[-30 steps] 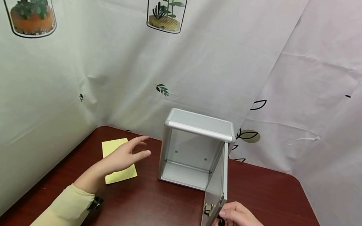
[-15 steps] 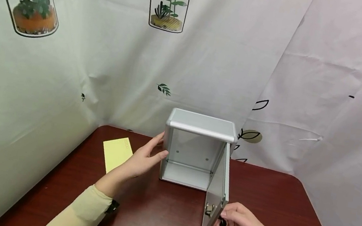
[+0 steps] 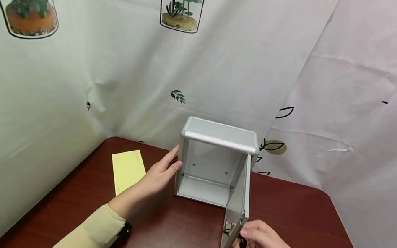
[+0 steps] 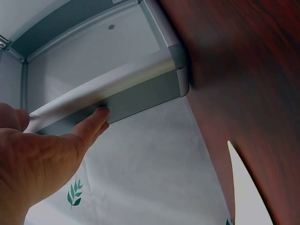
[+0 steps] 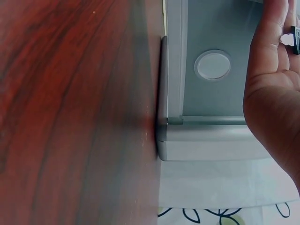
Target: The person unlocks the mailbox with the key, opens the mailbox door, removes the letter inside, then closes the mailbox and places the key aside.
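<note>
A silver-grey metal box (image 3: 222, 132) stands upright at the back of the table, its hinged door (image 3: 237, 197) swung wide on the right. Nothing is visible inside it. My left hand (image 3: 159, 174) touches the box's left side with nearly straight fingers, the thumb by the front edge; the left wrist view shows the fingertips on the side panel (image 4: 140, 101). At the door's free edge, my right hand (image 3: 266, 243) pinches a black-headed key (image 3: 243, 244) at the lock (image 3: 228, 228). Fingers hide part of that key.
A yellow envelope (image 3: 126, 170) lies on the dark red table (image 3: 174, 239), left of the box and partly behind my left forearm. Behind the table hangs a white cloth (image 3: 237, 61) with plant prints. The open door juts toward me.
My left hand has moved right from above the yellow envelope to the box's left side, where it now rests. My right hand stays at the key, and the door keeps its angle.
</note>
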Demonstrator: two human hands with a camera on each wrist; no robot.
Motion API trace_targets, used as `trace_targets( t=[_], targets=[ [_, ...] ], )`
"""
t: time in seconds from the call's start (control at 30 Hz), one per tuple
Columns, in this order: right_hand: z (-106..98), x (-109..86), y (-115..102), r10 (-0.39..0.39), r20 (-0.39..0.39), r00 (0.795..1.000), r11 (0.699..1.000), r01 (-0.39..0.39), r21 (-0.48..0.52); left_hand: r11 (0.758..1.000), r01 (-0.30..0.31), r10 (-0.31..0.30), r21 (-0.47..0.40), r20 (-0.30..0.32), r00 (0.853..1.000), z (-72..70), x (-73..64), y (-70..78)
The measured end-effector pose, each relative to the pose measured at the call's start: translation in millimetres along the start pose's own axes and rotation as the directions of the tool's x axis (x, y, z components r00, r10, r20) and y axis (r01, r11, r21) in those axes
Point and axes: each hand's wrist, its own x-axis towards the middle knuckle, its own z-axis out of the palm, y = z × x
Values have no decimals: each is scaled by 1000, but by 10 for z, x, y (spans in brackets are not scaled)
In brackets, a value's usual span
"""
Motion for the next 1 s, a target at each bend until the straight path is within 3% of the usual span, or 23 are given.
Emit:
trace_targets(
  t=[0.27, 0.47, 1.0],
  targets=[
    [90, 72, -14, 29, -57, 998, 999, -26, 48, 999, 2, -2, 32, -19, 1000, 14, 5, 6],
    [159, 182, 7, 48, -102, 994, 999, -47, 13, 999, 9, -8, 37, -10, 1000, 13, -1, 22],
    [328, 698, 148, 67, -232, 970, 996, -77, -36, 999, 10, -10, 50, -12, 1000, 15, -7, -28]
  ],
)
